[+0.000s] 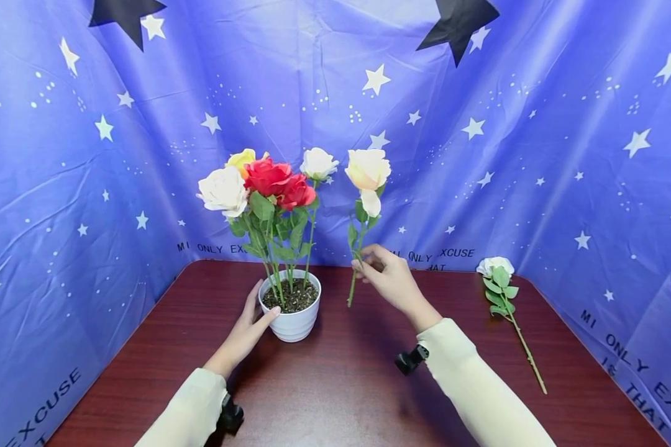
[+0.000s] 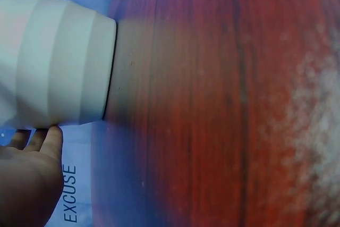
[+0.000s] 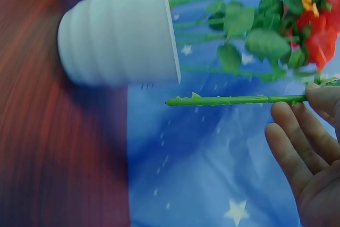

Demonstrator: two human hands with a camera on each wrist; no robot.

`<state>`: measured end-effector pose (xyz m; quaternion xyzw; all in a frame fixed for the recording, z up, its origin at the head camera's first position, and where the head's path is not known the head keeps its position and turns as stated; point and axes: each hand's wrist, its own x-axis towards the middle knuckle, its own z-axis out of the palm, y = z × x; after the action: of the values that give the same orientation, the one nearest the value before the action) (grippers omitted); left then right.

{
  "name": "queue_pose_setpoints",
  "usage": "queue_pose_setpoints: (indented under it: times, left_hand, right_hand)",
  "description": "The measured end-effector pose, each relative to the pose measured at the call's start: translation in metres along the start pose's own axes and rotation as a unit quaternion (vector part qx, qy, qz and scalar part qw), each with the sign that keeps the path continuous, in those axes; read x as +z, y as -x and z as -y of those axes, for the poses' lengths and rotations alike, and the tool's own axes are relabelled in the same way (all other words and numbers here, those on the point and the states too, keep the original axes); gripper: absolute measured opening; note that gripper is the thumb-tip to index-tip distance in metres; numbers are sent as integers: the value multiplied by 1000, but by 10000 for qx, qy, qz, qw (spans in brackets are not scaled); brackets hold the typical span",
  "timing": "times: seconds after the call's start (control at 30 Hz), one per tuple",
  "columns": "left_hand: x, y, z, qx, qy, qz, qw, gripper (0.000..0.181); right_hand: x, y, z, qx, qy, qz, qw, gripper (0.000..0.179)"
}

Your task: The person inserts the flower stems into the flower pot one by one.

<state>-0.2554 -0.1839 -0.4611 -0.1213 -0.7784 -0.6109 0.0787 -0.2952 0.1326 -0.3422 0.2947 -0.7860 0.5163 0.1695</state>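
Observation:
A white ribbed flowerpot (image 1: pixel 295 325) full of dark soil (image 1: pixel 293 299) stands on the table. In it stand upright artificial roses: a white rose (image 1: pixel 223 190) at the left, a yellow rose (image 1: pixel 240 160), red roses (image 1: pixel 268 176) and a smaller white rose (image 1: pixel 319 164) at the right. My left hand (image 1: pixel 247 332) holds the pot's left side, thumb at the front rim; its fingers touch the wall in the left wrist view. Right of the pot, my right hand (image 1: pixel 390 280) pinches the stem of a cream rose (image 1: pixel 367 169) held upright. Its cut stem end (image 3: pixel 180 101) hangs free below the fingers.
Another white rose (image 1: pixel 495 267) with a long stem lies on the right part of the dark red wooden table (image 1: pixel 335 397). A blue star-printed cloth (image 1: pixel 313 93) closes off the back and both sides.

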Motion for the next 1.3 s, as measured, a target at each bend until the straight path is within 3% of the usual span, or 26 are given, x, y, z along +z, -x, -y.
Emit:
queue_pose_setpoints:
  times: [0.27, 0.47, 0.9, 1.3]
  left_hand:
    - [0, 0, 0, 41, 40, 7, 10000, 80]
    - [0, 1, 0, -11, 17, -19, 10000, 80]
    - [-1, 0, -2, -56, -39, -27, 10000, 80]
    - [2, 0, 1, 14, 10, -63, 10000, 80]
  right_hand:
    - [27, -16, 19, -316, -226, -46, 9992, 14]
    - [46, -24, 23, -448, -59, -124, 9989, 18]
    - [85, -29, 12, -608, 63, -293, 9977, 15]
    - [97, -31, 4, -681, 381, -391, 9962, 13]
